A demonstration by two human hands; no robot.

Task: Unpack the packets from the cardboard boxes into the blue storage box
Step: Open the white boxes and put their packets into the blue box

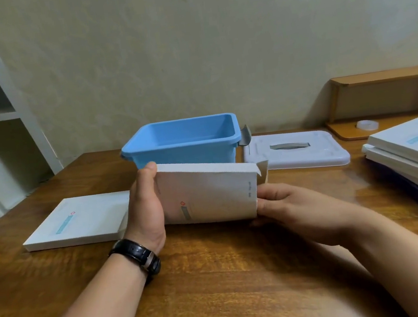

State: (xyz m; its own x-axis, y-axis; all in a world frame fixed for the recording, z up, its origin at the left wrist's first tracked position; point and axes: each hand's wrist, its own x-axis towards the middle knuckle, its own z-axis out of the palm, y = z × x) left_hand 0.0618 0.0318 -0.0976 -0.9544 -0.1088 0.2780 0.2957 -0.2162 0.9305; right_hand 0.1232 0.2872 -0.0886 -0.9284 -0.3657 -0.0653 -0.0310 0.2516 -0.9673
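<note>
Head view: before the blue storage box, the cardboard box is gripped endwise by the fingers of left hand and right hand, opened flap end rightward.

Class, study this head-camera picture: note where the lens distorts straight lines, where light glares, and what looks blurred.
Head view throughout: the wide-angle lens slants the white shelf unit at the left edge; a soft sheen lies on the wooden table beside the right hand; the held cardboard box is slightly smeared, its small print unreadable; the blue storage box is evenly lit.
</note>
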